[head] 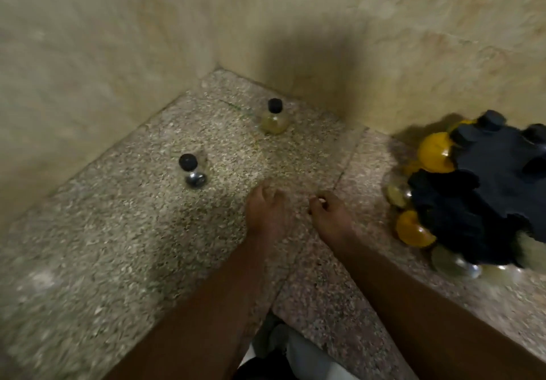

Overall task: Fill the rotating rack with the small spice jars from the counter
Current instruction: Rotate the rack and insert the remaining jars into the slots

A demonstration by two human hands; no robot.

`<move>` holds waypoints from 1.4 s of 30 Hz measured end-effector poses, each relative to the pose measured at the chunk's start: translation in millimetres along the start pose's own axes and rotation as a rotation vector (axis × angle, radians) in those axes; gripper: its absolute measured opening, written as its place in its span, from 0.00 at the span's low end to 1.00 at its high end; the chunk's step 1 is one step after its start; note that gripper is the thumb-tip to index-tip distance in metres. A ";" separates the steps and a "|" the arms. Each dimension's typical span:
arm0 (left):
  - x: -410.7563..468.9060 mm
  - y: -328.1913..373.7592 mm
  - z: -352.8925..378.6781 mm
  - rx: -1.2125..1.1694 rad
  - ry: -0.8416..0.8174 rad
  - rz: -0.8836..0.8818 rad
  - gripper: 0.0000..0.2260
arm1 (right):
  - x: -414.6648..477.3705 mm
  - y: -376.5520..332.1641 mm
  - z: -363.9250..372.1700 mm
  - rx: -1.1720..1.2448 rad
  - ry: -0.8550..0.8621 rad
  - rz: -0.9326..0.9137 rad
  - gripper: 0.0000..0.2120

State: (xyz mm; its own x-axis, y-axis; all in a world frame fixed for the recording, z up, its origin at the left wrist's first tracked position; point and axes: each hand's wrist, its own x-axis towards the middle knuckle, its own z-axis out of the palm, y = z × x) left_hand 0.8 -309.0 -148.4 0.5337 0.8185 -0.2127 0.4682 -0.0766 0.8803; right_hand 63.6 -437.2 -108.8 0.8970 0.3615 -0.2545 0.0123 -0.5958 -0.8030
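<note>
Two small glass spice jars with black caps stand on the speckled counter (pixel 118 246). One jar (pixel 274 118) with pale yellow contents is near the back corner; the other jar (pixel 192 171) with dark contents is to the left. The black rotating rack (pixel 478 190) stands at the right edge, holding several jars, some yellow, some pale. My left hand (pixel 266 211) and my right hand (pixel 329 217) hover side by side over the counter's middle, both holding nothing, fingers loosely curled. The picture is blurred.
Beige stone walls (pixel 118 39) close the counter at the back and left, forming a corner. A seam runs diagonally across the counter between my hands. The counter's front edge (pixel 443 297) cuts in below my right forearm.
</note>
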 end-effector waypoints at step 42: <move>53.2 8.9 -79.2 0.285 0.296 0.408 0.22 | 54.8 -73.1 72.7 -0.391 -0.264 -0.232 0.32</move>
State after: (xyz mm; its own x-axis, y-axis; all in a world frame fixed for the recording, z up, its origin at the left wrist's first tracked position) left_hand -22.4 -221.0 -118.4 0.5105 0.8117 0.2839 0.4588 -0.5363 0.7084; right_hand 79.7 -321.6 -103.2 0.7100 0.6540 -0.2611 0.4068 -0.6835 -0.6061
